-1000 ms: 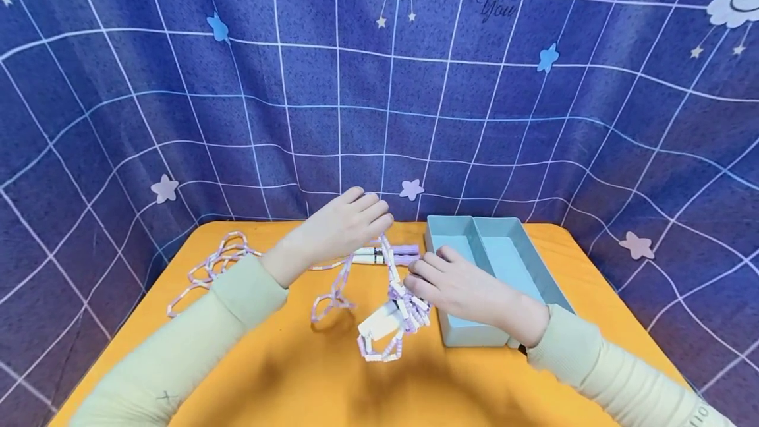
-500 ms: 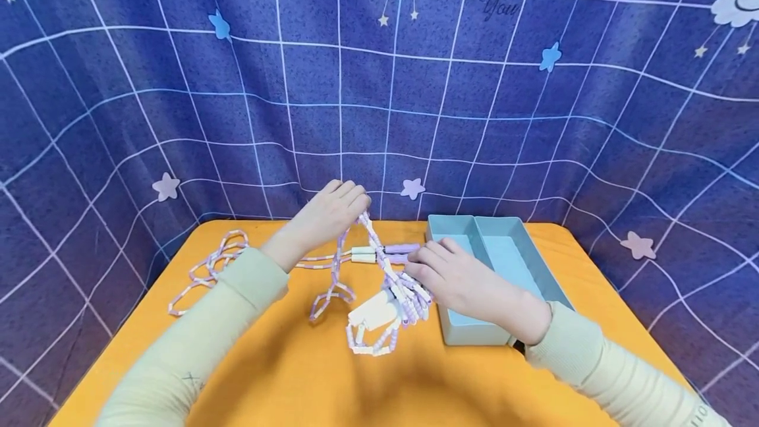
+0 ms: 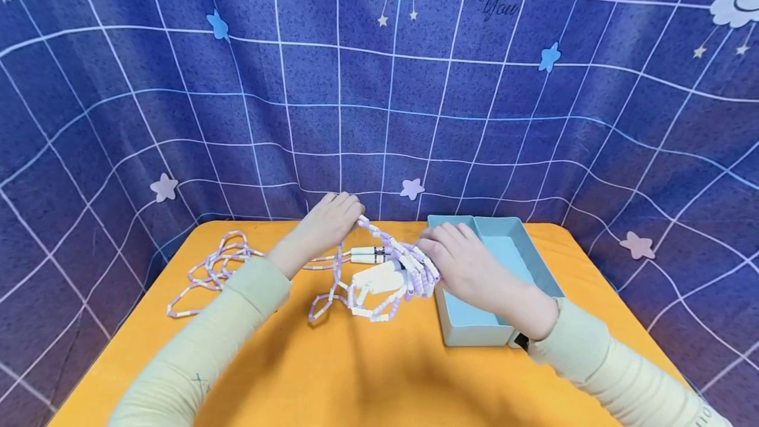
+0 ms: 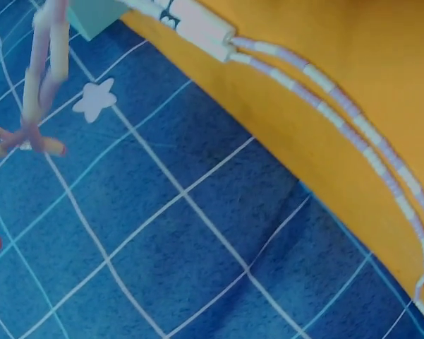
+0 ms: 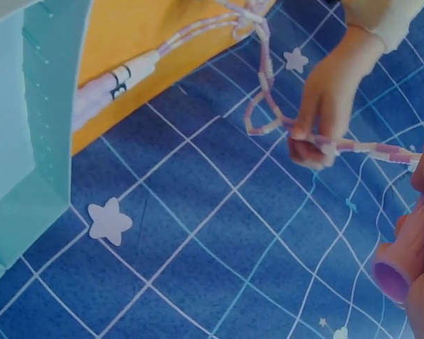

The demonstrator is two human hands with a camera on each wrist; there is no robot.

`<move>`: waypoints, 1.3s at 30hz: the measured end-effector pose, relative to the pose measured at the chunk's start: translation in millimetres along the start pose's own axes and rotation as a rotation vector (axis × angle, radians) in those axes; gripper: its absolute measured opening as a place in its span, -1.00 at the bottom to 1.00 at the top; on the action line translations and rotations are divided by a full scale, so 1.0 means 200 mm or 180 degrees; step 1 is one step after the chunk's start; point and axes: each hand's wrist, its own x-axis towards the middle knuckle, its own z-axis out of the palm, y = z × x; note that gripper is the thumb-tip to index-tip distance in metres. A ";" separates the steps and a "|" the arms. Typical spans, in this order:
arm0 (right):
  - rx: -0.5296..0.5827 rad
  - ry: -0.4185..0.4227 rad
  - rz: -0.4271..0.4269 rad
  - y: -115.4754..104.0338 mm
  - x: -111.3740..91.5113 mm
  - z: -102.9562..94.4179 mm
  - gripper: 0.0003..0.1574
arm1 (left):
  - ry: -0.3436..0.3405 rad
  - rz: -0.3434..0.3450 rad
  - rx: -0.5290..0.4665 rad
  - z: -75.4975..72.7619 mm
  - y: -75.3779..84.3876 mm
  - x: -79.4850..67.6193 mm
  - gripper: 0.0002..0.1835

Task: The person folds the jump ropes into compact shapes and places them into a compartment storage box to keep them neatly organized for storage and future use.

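Observation:
A purple-and-white beaded jump rope [image 3: 418,270] hangs between my two hands over the table. My right hand [image 3: 465,257] grips its bundled loops and handles; the white handle ends [image 3: 379,278] stick out to the left. In the right wrist view, the hollow end of a purple handle [image 5: 392,280] shows under the fingers. My left hand [image 3: 327,224] pinches a doubled length of the beads, with a loose loop [image 3: 323,305] dangling below. Another such jump rope lies behind: its handles [image 3: 369,255] are at mid-table and its beaded cord [image 3: 218,265] is heaped at the left.
A light blue two-compartment box [image 3: 474,336] stands on the right, partly behind my right hand and forearm. A dark item [image 3: 520,341] shows at its near edge. The orange table [image 3: 332,381] ends at a blue gridded curtain [image 3: 379,130].
My left hand has drawn leftward and down with the beaded strand. The right hand has risen slightly with the bundle, which has lifted and swung more sideways.

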 end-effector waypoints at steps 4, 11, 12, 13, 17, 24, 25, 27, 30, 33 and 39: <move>-0.0018 0.0183 0.0112 0.02 0.01 0.00 -0.63 | -0.0087 -0.0010 -0.0111 0.03 0.03 -0.02 -0.83; -0.0076 0.0459 0.0397 0.04 0.04 0.00 -0.54 | -0.0574 -0.0097 -0.0322 0.05 0.12 -0.07 -0.78; -0.0080 0.0455 0.0447 0.05 0.04 0.00 -0.52 | -0.0665 -0.0173 -0.0395 0.05 0.13 -0.08 -0.74; -0.0091 0.0461 0.0488 0.05 0.04 0.00 -0.53 | -0.0759 -0.0209 -0.0426 0.06 0.14 -0.08 -0.71; -0.0125 0.0399 0.0664 0.05 0.05 -0.01 -0.53 | -0.0793 -0.0160 -0.0376 0.09 0.17 -0.09 -0.70; -0.0177 0.0346 0.0975 0.06 0.07 -0.01 -0.48 | -0.0589 0.0094 -0.0359 0.08 0.29 -0.04 -0.56; -0.0195 0.0348 0.1027 0.06 0.07 -0.01 -0.48 | -0.0590 0.0069 -0.0392 0.07 0.31 -0.04 -0.59; -0.0224 0.0367 0.1123 0.06 0.08 0.00 -0.49 | -0.0640 0.0013 -0.0344 0.05 0.36 -0.03 -0.65; -0.0298 0.0416 0.1232 0.06 0.09 0.00 -0.51 | -0.0709 0.0113 0.0040 0.00 0.43 -0.02 -0.62; -0.0435 0.0436 0.1346 0.07 0.08 0.02 -0.55 | -0.0758 0.0308 0.0393 -0.05 0.49 -0.01 -0.65; -0.0744 0.0332 0.1600 0.10 0.06 0.06 -0.59 | -0.0426 0.0311 0.0247 -0.11 0.58 0.02 -0.83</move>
